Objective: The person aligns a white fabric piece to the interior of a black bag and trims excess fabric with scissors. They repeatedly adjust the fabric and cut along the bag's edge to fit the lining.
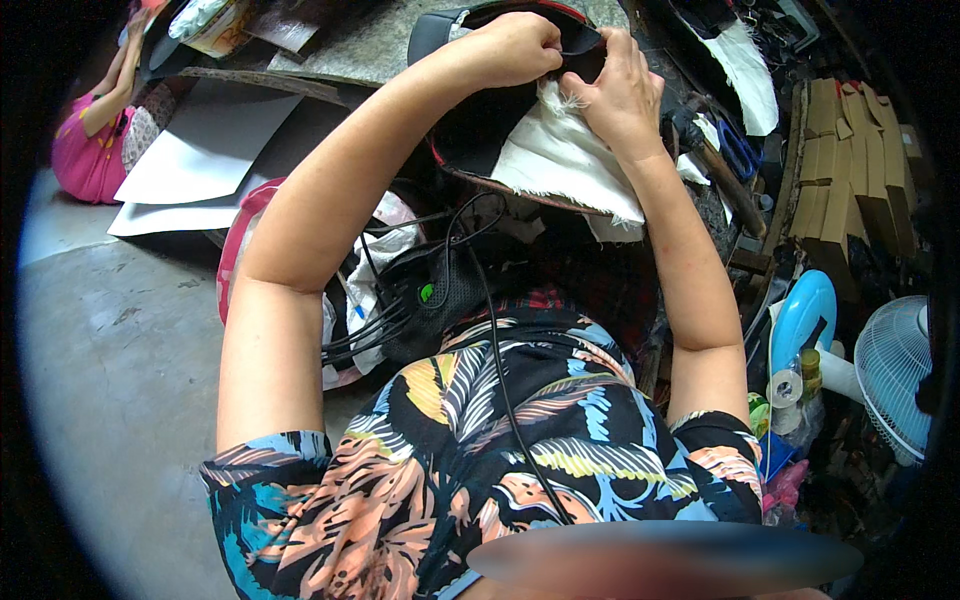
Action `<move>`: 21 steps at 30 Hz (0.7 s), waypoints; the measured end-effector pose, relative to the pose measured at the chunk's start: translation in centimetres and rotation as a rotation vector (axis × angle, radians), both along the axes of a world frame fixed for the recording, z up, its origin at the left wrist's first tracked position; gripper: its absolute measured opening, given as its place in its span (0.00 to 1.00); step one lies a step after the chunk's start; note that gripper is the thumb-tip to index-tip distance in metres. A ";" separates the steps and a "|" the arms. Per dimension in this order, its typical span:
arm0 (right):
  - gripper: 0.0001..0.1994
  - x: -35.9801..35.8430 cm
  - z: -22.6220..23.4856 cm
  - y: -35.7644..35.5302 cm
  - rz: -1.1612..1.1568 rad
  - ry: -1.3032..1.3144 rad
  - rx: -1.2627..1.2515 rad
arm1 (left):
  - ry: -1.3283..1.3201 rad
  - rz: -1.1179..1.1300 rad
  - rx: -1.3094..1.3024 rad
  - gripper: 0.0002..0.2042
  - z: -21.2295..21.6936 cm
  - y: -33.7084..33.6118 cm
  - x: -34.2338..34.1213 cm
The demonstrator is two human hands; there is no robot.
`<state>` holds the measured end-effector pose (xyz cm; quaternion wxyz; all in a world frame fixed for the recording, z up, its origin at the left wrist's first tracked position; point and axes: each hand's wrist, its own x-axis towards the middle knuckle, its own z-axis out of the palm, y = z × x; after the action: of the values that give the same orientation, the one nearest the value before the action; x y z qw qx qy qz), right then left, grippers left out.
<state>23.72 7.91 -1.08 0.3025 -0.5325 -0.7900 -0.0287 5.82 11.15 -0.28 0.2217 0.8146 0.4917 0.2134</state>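
My left hand and my right hand meet at the top of the view, both pinching the edge of a black leather piece with a red trim. A frayed white cloth lining hangs from under the black piece toward my right forearm. The piece rests on a cluttered workbench. My fingers are closed on the black edge where it meets the white cloth.
Blue-handled scissors and a hammer lie right of my right hand. Cardboard stacks and a white fan stand at the right. White sheets lie left. Another person in pink sits far left.
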 end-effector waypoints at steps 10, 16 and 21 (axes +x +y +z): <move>0.21 0.6 5.8 -1.0 0.470 -0.208 0.343 | -0.305 0.151 -0.224 0.12 0.6 -1.7 -0.3; 0.10 0.8 5.1 1.9 0.430 -0.120 0.117 | -0.175 0.183 -0.094 0.10 1.8 -3.3 -0.4; 0.10 0.6 4.7 3.0 0.472 -0.001 -0.068 | -0.064 0.156 0.027 0.09 1.0 -1.8 0.3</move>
<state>24.31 10.90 3.60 0.2823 -0.3428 -0.8933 0.0690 6.15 9.37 0.76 0.2091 0.7695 0.5434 0.2624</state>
